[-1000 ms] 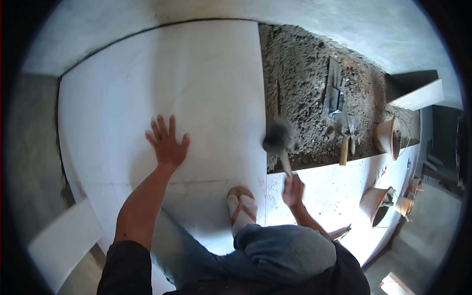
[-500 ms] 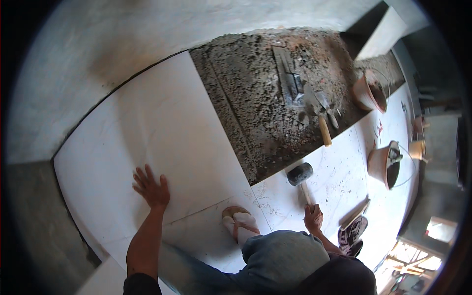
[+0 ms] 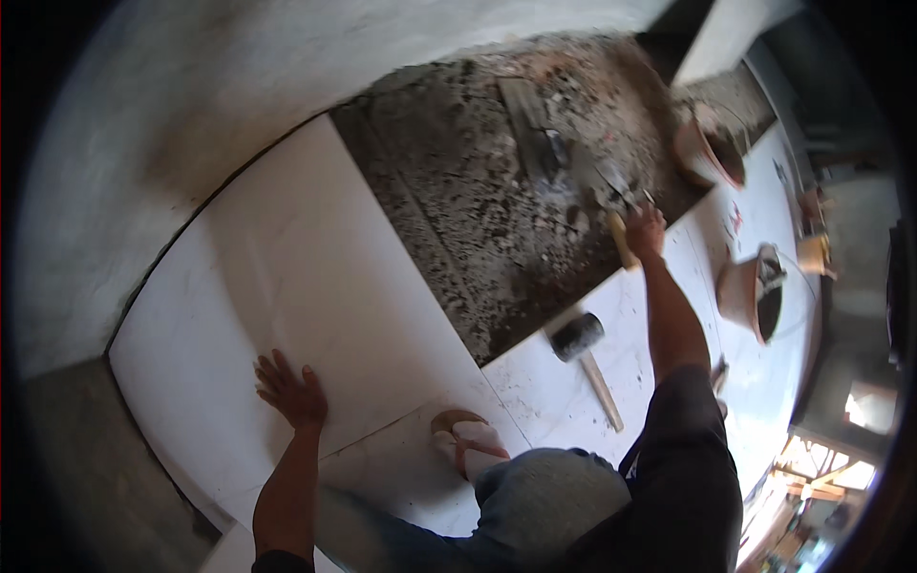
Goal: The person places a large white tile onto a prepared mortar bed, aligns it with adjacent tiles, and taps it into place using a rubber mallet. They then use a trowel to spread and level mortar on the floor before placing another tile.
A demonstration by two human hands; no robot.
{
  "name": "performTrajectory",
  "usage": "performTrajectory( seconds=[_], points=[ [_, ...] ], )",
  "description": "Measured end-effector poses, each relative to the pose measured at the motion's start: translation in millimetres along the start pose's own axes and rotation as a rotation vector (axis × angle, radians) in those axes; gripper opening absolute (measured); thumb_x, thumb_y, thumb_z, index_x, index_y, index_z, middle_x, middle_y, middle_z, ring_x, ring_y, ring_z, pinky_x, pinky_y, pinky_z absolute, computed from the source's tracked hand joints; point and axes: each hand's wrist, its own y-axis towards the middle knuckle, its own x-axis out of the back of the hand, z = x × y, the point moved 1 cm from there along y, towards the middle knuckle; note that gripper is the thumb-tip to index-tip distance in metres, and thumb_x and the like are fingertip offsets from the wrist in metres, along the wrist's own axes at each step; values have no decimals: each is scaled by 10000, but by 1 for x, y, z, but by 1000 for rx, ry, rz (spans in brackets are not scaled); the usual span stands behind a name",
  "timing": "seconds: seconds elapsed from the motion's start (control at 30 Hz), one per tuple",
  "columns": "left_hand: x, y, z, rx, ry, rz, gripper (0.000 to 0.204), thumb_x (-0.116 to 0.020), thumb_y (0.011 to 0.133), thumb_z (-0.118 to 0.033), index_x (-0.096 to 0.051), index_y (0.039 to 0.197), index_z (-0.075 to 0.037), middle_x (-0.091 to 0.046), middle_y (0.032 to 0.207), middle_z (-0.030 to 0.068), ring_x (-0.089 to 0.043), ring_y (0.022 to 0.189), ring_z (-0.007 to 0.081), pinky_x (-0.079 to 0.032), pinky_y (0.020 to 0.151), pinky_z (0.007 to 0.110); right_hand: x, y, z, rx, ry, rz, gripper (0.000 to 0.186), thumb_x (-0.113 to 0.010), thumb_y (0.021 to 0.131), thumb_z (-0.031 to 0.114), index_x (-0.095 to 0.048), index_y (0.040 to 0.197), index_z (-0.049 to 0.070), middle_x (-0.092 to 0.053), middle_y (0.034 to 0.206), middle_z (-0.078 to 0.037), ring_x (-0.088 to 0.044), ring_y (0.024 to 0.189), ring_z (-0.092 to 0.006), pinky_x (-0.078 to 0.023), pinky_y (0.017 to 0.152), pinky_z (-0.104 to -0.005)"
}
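My left hand (image 3: 292, 390) lies flat, fingers spread, on a large white floor tile (image 3: 287, 248). My right hand (image 3: 646, 232) reaches out to the mortar bed, at the grey-handled small trowel whose blade (image 3: 611, 177) shows beyond the fingers. Motion blur hides whether the fingers have closed round its handle. Just left of that hand is the wooden handle of a pointed trowel (image 3: 623, 241). A flat plastering trowel (image 3: 535, 143) rests farther off on the mortar (image 3: 430, 191). Nearer me, a rubber mallet (image 3: 579, 336) lies on the laid tiles, with no hand on it.
Two buckets stand at the right, one at the mortar's edge (image 3: 705, 155) and another on the tiles (image 3: 750, 298). A grey wall (image 3: 258, 86) borders the far and left sides. My sandalled foot (image 3: 468, 441) is on the tiles near the joint.
My right hand has let go of the mallet, leaving it on the tiles, and has moved forward to the trowels. My left hand stays flat on the tile. The view has shifted slightly.
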Motion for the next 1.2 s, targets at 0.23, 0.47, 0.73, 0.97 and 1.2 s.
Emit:
performTrajectory(
  seconds=[0.23, 0.47, 0.73, 0.97, 1.2],
  points=[
    [11, -2, -1, 63, -46, 81, 740, -461, 945, -403, -177, 1550, -83, -53, 1618, 198, -16, 1489, 409, -1, 1159, 616, -44, 45, -57, -255, 8, 475, 582, -710, 785, 291, -552, 1314, 105, -654, 1169, -212, -599, 1144, -382, -464, 980, -471],
    [9, -2, 2, 62, -117, 67, 742, -473, 929, -408, -214, 1539, -75, -57, 1618, 199, -15, 1486, 423, 28, 1152, 622, -38, 57, -30, -298, -128, 591, 494, -637, 856, 327, -512, 1188, -17, -567, 1242, -283, -532, 1187, -443, -434, 993, -519],
    [1, -3, 6, 27, -135, 16, 754, -499, 909, -392, -222, 1536, -76, -69, 1616, 206, -28, 1481, 437, 27, 1137, 647, 39, 43, 128, -379, 427, -15, 390, -420, 968, 257, -466, 1210, -46, -570, 1108, -248, -603, 1010, -401, -458, 888, -504],
    [2, -2, 6, 9, -137, -13, 746, -502, 907, -378, -232, 1534, -74, -90, 1613, 205, -49, 1478, 445, 5, 1136, 652, 77, 24, 416, 311, 983, 531, 478, -352, 1026, 275, -385, 1413, -4, -522, 1338, -275, -516, 1249, -403, -412, 1041, -433],
    [2, -2, 6, 22, -139, 16, 723, -450, 939, -408, -220, 1537, -74, -102, 1606, 220, -51, 1476, 447, -3, 1138, 644, 65, 40, 503, 255, 826, 494, 493, -408, 994, 315, -401, 1385, 15, -647, 1065, -311, -623, 986, -491, -469, 897, -542]
  ],
)
